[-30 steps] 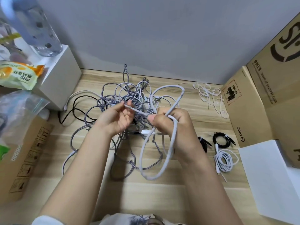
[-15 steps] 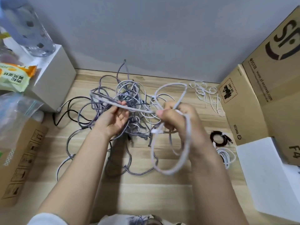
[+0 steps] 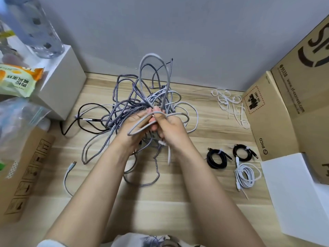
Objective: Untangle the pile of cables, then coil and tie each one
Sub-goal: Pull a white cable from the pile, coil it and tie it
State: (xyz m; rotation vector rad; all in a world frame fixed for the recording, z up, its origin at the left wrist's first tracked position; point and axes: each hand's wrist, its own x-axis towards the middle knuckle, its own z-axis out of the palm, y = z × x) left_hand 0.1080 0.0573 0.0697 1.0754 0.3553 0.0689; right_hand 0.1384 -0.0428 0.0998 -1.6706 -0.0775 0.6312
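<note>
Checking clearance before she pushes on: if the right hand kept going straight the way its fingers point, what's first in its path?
Likely the tangled cable pile, directly beyond the right hand, which already grips the light grey cable. Past that is the wall; depth is unclear.

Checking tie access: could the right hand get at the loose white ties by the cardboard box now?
Probably not yet: the right hand grips the grey cable. Bare table lies between it and the white ties.
</note>
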